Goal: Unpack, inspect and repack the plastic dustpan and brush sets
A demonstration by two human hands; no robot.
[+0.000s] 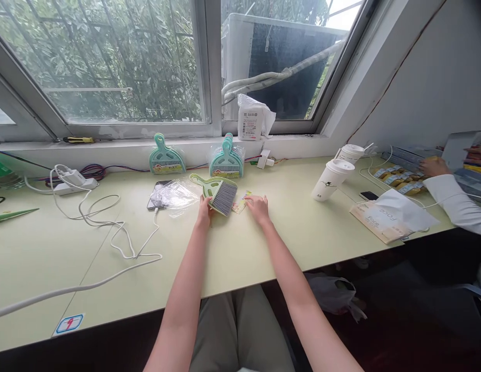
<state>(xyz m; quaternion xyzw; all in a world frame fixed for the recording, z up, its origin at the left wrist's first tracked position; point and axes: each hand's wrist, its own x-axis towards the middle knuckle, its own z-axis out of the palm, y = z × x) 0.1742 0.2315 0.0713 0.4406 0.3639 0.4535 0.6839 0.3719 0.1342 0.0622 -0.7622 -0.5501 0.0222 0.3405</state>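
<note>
My left hand [204, 212] grips a small light-green dustpan and brush set [203, 183] by its lower left side, tilted above the table, with the grey bristles [225, 197] facing up. Just right of the set, my right hand [258, 208] has its fingers closed on the edge of a small printed card [239, 205]. Part of the card is hidden behind the brush. A crumpled clear plastic wrapper [178, 196] lies left of my left hand, partly over a phone [152, 202]. Two wrapped teal dustpan sets [166, 159] [227, 160] lean against the wall below the window.
White cables [124, 243] and a power strip [75, 186] occupy the left side. On the right stand two white cups [330, 181], with a tissue pack [379, 219] beyond them. Another person's sleeve [455, 199] reaches in at far right. The table's front edge runs below my forearms.
</note>
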